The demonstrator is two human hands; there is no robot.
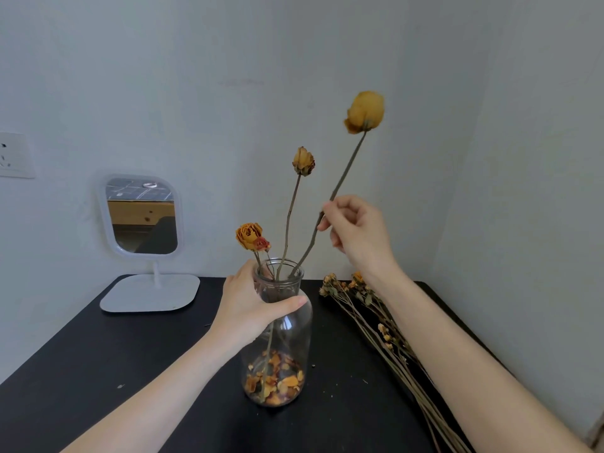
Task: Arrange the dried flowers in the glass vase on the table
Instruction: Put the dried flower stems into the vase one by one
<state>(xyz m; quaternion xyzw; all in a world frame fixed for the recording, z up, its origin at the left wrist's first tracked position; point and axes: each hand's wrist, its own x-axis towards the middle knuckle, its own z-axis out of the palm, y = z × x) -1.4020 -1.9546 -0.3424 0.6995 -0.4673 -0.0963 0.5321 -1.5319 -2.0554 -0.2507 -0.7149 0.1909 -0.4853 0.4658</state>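
A clear glass vase (287,341) stands on the black table (98,371), with loose dried petals (274,380) at its bottom. My left hand (251,305) grips the vase around its neck. My right hand (356,230) pinches the stem of a tall dried yellow rose (364,112); the stem's lower end reaches into the vase mouth. A second yellow bud (304,161) and a short orange rose (250,236) with a small red bud stand in the vase.
A bundle of small dried flowers (376,318) lies on the table right of the vase, under my right forearm. A white stand mirror (143,217) sits at the back left. Walls close the back and right sides; a socket (13,155) is at far left.
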